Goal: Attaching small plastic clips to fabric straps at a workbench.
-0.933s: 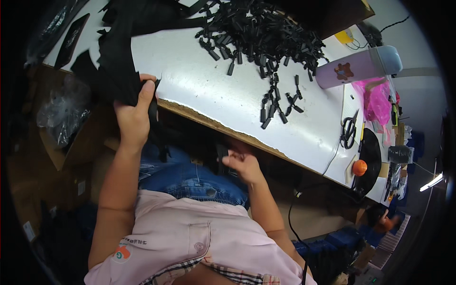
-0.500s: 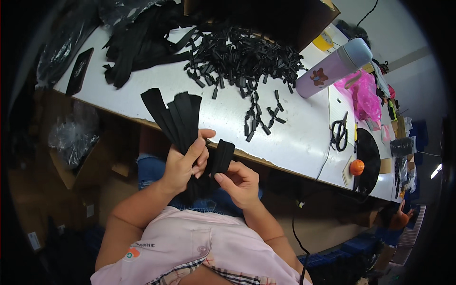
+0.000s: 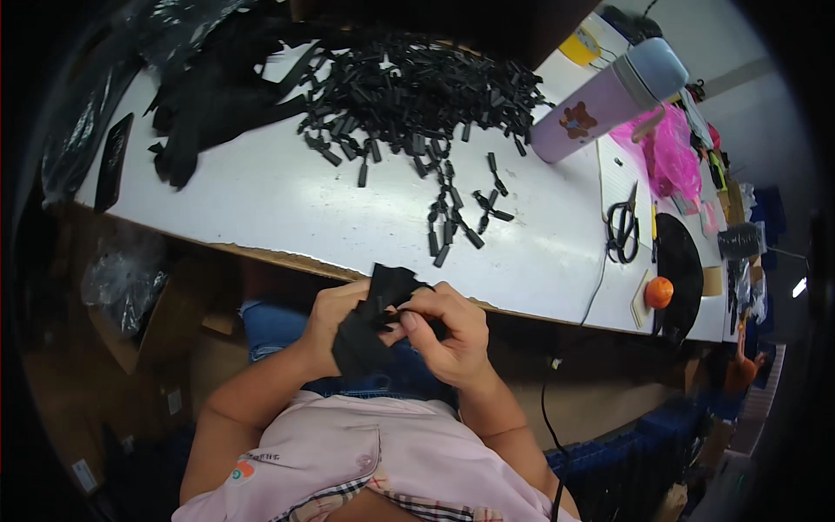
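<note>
Just off the table's near edge, my left hand [image 3: 327, 311] is closed around a bundle of flat black zipper strips [image 3: 364, 346]. The ends stick up above my fingers and also hang down in front of my palm. My right hand [image 3: 454, 339] meets it from the right, thumb and forefinger pinched on the strips close to my left fingertips. The exact spot between the fingers is partly covered. Farther off on the table lies a big heap of small black zipper sliders with pulls [image 3: 417, 96], with a few trailing toward me.
The white table [image 3: 287, 204] also bears more black strips [image 3: 209, 122], a dark phone [image 3: 113, 161], a lilac bottle [image 3: 583, 109], scissors [image 3: 623, 230], an orange fruit [image 3: 658, 292] and a pink bag [image 3: 674, 165]. A dark-sided box [image 3: 452, 26] stands behind the heap. Another person [image 3: 741, 370] is at far right.
My hands have come together, and the strips that were fanned upward from my left hand are now turned down and bunched between both hands. The view has shifted slightly.
</note>
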### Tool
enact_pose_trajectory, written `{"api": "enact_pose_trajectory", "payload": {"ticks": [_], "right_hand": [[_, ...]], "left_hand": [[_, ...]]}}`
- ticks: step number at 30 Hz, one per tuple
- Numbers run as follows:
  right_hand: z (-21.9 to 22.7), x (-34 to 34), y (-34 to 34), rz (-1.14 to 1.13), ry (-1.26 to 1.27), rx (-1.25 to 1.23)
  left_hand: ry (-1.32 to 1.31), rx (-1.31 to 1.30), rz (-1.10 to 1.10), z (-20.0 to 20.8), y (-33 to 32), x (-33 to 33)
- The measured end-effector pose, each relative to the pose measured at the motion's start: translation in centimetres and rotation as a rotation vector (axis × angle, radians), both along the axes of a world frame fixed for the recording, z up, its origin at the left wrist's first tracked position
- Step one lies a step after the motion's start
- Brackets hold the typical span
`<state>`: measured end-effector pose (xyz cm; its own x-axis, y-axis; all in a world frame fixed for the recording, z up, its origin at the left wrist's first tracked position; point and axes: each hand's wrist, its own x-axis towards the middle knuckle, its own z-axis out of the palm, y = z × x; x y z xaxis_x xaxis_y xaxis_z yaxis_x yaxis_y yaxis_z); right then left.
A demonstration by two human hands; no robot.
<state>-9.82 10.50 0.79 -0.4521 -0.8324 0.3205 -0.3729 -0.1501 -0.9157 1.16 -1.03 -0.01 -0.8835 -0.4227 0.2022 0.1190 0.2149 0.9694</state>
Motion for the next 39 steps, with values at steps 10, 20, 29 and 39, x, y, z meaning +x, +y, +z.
{"api": "enact_pose_trajectory", "payload": {"ticks": [10, 20, 29, 39], "right_hand": [[-0.5, 0.6, 0.6, -0.098, -0.036, -0.077], [-0.8, -1.2, 0.0, -0.01, -0.297, 0.143], [0.7, -6.8, -4.3, -0.536, 0.754, 0.521], [1.5, -2.6, -0.1, 0.032, -0.094, 0.102]], "left_hand": [[0.057, 0.377, 0.059, -1.0, 1.1, -0.1], [0.081, -0.213, 0.04, -0.8, 0.0, -0.4], [-0.092, 0.712, 0.093, -0.3, 0.6, -0.6], [-0.024, 0.447, 0.091, -0.6, 1.1, -0.7]]}}
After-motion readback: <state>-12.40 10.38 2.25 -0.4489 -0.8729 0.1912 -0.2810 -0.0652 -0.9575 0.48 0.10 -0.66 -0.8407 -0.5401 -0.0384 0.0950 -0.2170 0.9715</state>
